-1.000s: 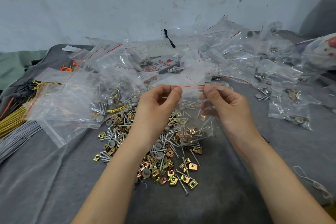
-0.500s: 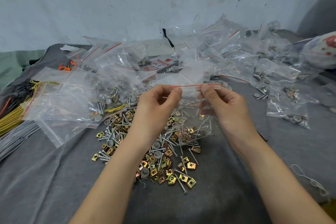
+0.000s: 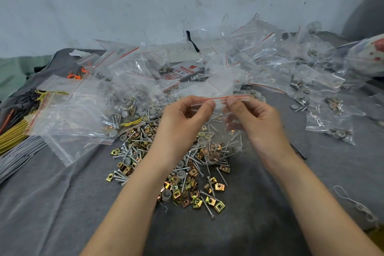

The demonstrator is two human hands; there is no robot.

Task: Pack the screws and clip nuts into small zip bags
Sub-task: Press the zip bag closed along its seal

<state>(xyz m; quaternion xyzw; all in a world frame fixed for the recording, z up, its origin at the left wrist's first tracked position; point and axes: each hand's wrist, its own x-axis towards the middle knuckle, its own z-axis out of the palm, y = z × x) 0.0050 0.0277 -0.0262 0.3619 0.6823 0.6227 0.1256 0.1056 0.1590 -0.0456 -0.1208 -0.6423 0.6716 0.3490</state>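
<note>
The right hand (image 3: pixel 255 120) has edged nearer the left hand (image 3: pixel 182 122). On matte grey cloth (image 3: pixel 259 203) lie slim silver screws (image 3: pixel 133 149) and square brassy clip nuts (image 3: pixel 219 187). Above them, both hands pinch the red-lined top of a crinkly clear zip bag (image 3: pixel 220 129). Glossy filled bags (image 3: pixel 270 62) are heaped beyond.

The left hand (image 3: pixel 182 120) covers part of the screw and clip-nut pile (image 3: pixel 187 189). The zip bag (image 3: pixel 220 127) blurs toward its bottom, contents unclear. A red-printed label (image 3: pixel 184 70) is too small to read; the right edge cuts a patterned bundle (image 3: pixel 367 58)
</note>
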